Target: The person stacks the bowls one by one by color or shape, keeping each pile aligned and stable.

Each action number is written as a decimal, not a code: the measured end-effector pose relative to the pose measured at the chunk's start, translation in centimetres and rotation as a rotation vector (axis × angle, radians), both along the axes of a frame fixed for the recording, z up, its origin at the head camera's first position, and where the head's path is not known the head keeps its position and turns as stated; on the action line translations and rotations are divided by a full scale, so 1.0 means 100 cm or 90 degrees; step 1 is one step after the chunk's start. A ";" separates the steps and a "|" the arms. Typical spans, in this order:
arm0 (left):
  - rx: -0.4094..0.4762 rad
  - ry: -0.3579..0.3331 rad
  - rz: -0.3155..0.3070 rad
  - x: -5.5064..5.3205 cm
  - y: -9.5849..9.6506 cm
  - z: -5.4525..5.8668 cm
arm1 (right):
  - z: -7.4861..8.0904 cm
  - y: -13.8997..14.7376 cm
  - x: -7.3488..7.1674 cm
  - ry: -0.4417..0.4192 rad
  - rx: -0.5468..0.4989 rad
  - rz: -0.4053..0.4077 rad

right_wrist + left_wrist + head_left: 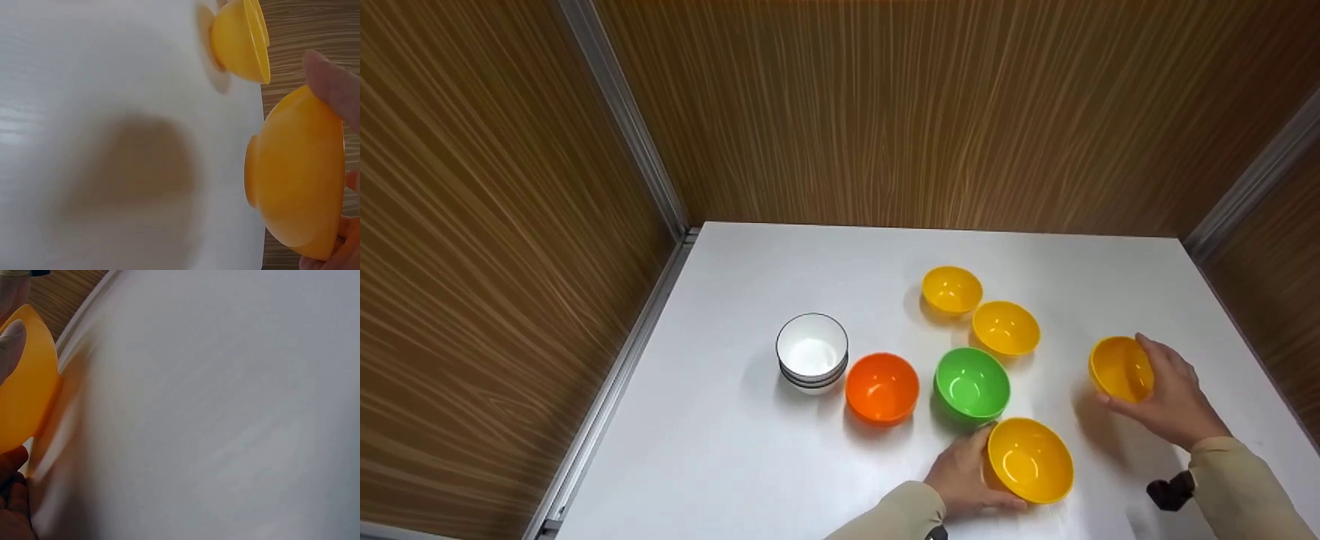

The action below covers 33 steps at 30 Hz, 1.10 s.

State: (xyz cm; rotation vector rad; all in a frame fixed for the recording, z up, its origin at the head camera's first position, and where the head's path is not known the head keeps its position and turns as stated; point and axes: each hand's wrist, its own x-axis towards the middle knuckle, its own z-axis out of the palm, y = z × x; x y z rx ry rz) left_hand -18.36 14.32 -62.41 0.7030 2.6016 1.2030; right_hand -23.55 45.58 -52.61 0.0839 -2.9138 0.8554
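Slippage is what we judge likeliest to go wrong, since the right hand [1174, 397] pinches a raised yellow bowl [1117, 367] at frame right and the left hand [962, 474] grips another yellow bowl [1031, 461] at lower right, both bowls rounded, smooth and glossy like plastic.

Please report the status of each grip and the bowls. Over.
Left grip: holding yellow bowl. Right grip: holding another yellow bowl, raised above table. Possible obstacle: green bowl, close to left grip.
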 end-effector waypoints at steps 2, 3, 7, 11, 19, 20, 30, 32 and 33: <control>0.005 -0.004 0.000 -0.001 0.000 0.000 | 0.004 -0.005 0.001 0.014 -0.004 0.013; 0.007 -0.008 0.000 -0.001 0.000 0.000 | 0.007 -0.008 0.002 0.019 -0.004 0.020; 0.013 -0.016 0.000 -0.001 0.001 0.000 | 0.015 -0.020 0.006 0.035 0.000 0.049; 0.008 -0.006 -0.003 -0.002 0.001 0.000 | 0.020 -0.033 0.012 0.051 0.002 0.075; -0.003 -0.018 0.002 -0.001 0.001 0.000 | 0.017 -0.058 0.027 0.082 0.009 0.149; -0.005 -0.018 0.002 -0.001 0.001 0.000 | 0.016 -0.061 0.029 0.090 0.010 0.161; 0.011 -0.016 -0.008 -0.002 0.002 -0.002 | 0.002 -0.081 0.049 0.103 0.029 0.213; 0.015 -0.015 -0.006 -0.002 0.002 -0.002 | 0.000 -0.084 0.050 0.105 0.027 0.218; 0.017 -0.014 -0.005 -0.002 0.003 -0.002 | -0.001 -0.085 0.051 0.106 0.025 0.220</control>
